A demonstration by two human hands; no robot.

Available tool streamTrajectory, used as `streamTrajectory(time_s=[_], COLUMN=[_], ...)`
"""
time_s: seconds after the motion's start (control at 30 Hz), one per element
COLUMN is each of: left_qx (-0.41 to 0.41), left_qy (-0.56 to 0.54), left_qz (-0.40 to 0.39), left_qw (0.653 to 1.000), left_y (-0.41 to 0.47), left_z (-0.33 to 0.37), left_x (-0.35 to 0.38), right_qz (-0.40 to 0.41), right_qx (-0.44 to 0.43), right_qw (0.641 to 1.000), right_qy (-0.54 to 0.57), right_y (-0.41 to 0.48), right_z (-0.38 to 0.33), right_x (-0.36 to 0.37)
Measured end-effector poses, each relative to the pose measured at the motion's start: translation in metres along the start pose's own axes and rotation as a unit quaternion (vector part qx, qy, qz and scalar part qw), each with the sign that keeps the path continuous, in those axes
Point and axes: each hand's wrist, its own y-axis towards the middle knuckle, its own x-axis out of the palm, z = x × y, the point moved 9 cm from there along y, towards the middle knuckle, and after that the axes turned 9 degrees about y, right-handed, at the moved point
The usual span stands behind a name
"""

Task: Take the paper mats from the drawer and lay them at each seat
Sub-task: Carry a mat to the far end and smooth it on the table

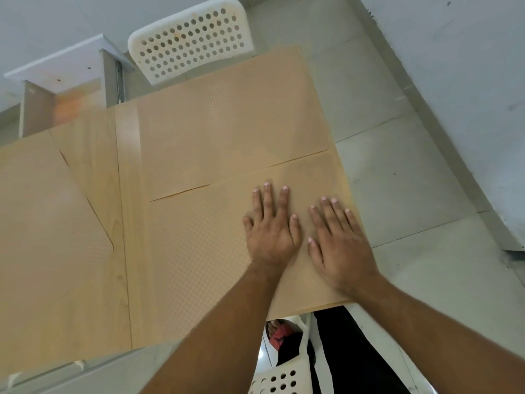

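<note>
Now your left hand and right hand lie flat on the near paper mat, each grip spread apart.

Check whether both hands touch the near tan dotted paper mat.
Touching. The head view shows the left hand and the right hand lying flat, fingers straight, on the tan dotted paper mat.

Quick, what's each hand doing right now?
Left hand: open, pressed flat on the near paper mat.
Right hand: open, flat on the same mat.
</note>
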Motion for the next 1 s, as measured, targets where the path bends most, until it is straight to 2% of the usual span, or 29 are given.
streamTrajectory(time_s=[0.3, 0.53, 0.77, 0.87, 1.0], left_qx=[0.009, 0.054, -0.078, -0.134, -0.145], left_qy=[-0.009, -0.002, -0.014, -0.032, -0.038], left_qz=[0.023, 0.059, -0.011, -0.006, 0.015], left_qw=[1.000, 0.997, 0.997, 0.990, 0.989], left_y=[-0.004, -0.097, -0.107, -0.106, -0.107], left_z=[0.001, -0.015, -0.120, -0.151, -0.153], left_x=[0.000, 0.014, 0.015, 0.013, 0.011], right_qz=[0.013, 0.025, 0.034, 0.039, 0.047], right_qx=[0.032, 0.031, 0.031, 0.038, 0.040], right_qw=[0.999, 0.999, 0.999, 0.998, 0.998], right_qy=[-0.002, -0.010, 0.002, 0.005, 0.024], right_y=[-0.030, -0.031, -0.032, -0.032, -0.026], right_z=[-0.018, -0.018, -0.020, -0.018, -0.041], right_x=[0.021, 0.019, 0.018, 0.017, 0.014])
